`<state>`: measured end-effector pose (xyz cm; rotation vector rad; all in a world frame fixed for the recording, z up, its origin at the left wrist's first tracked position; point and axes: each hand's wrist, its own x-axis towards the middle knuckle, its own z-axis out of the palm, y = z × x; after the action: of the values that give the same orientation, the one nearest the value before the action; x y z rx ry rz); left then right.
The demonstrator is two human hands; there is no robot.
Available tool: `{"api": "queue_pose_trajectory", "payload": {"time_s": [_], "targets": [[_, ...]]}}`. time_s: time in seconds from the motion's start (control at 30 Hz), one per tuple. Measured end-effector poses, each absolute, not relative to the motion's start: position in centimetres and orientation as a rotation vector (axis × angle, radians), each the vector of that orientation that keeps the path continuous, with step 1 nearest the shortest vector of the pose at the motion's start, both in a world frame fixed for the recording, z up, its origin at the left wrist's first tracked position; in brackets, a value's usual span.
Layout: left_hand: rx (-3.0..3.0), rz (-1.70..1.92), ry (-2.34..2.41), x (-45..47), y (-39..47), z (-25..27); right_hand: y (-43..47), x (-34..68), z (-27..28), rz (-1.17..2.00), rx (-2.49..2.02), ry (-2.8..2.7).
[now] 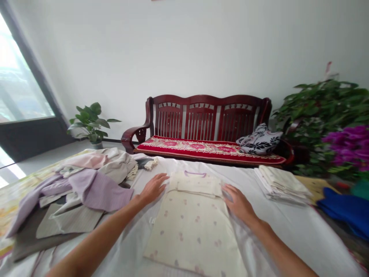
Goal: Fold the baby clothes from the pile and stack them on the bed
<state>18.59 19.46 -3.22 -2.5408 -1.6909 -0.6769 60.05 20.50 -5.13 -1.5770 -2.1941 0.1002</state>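
Observation:
A cream child's top (187, 231) with small printed motifs and a purple-trimmed neckline lies spread on the white sheet (288, 234) in front of me. Its sleeves are folded across the upper part. My left hand (155, 188) rests at its upper left edge, fingers stretched out. At the upper right edge is my right hand (238, 200), its fingers apart and lightly bent beside the folded sleeve. Neither hand visibly grips the fabric. To the left lies a loose heap of clothes (98, 188) in lilac, grey and pink. A neat stack of folded light clothes (282, 184) sits to the right.
A dark red wooden bench (201, 111) with a red patterned seat cover (196, 148) and a black-and-white cushion (261, 140) stands beyond the table. One potted plant (92, 121) is at left. Large foliage (311, 123), purple flowers (351, 146) and blue cloth (343, 209) are at right.

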Motion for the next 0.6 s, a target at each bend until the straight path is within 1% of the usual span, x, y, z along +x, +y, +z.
{"api": "queue_pose_trajectory", "payload": {"time_s": [0.07,0.13,0.23,0.37,0.47,0.6], "targets": [[-2.698,-0.678,-1.435,17.1,16.5,-2.4,17.7,61.1,-4.7,0.143,-1.384,-2.284],[-2.843,-0.597,-1.219,16.4,13.4,-1.6,14.8,61.8,-4.1,0.149,-1.208,-2.403],[-2.962,-0.456,-1.044,16.4,9.4,-0.6,11.1,62.5,-2.8,0.121,-1.018,-2.573],[-3.097,-0.340,-0.914,16.9,6.4,0.3,8.4,62.8,-1.3,0.040,-0.859,-2.715],[-3.162,-0.362,-0.909,17.0,5.8,0.8,7.8,62.6,-0.8,0.023,-0.793,-2.747],[-3.127,-0.431,-0.946,17.0,5.9,0.7,7.8,62.1,-1.0,-0.004,-0.830,-2.719]]}}
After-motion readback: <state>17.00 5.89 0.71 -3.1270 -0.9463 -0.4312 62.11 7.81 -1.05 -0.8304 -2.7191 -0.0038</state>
